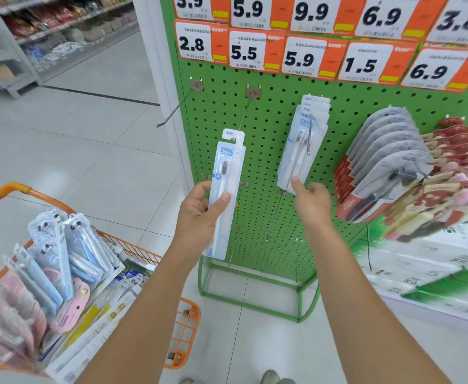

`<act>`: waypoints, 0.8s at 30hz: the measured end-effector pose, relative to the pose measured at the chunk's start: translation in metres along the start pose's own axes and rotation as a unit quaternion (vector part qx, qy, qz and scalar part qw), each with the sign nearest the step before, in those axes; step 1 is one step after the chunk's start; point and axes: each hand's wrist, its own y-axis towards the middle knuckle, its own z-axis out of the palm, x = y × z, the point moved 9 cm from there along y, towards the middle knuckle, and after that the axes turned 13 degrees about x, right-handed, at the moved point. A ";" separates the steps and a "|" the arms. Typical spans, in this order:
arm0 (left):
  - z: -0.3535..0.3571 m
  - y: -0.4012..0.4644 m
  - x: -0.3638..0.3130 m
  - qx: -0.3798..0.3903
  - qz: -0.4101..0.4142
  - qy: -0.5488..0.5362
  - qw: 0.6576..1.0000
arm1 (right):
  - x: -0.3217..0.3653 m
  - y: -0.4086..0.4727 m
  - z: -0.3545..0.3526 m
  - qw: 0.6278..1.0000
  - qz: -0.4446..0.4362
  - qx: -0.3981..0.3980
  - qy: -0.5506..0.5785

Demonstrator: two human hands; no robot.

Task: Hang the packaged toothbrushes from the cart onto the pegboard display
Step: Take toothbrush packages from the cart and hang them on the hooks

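Observation:
My left hand grips a white and blue packaged toothbrush upright in front of the green pegboard. The hole in its top tab sits at the tip of a bare metal hook. My right hand touches the bottom edge of a bunch of matching toothbrush packs hanging on the hook to the right, thumb against them. The orange cart at lower left holds several more toothbrush packs in blue, pink and yellow.
An empty long hook juts out at the pegboard's left edge. Red and grey toothbrush packs hang in thick rows on the right, above white and green boxes. Price tags line the top. Small empty hooks sit lower down.

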 end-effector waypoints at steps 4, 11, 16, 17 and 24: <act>0.001 0.006 0.002 0.007 -0.006 -0.001 1.000 | 0.005 -0.034 0.043 0.994 -0.060 0.077 0.049; 0.000 0.023 0.011 0.005 -0.007 0.006 1.000 | 0.073 -0.040 0.083 0.968 -0.202 0.150 0.006; -0.017 0.045 0.031 -0.041 -0.080 0.142 0.986 | 0.071 0.010 0.086 0.979 -0.182 0.089 -0.015; -0.021 0.046 0.037 -0.041 -0.106 0.180 0.977 | 0.071 0.019 0.086 0.982 -0.175 0.071 -0.003; -0.051 0.023 0.058 -0.040 -0.152 0.189 0.969 | 0.086 0.068 0.089 0.986 -0.149 -0.030 0.068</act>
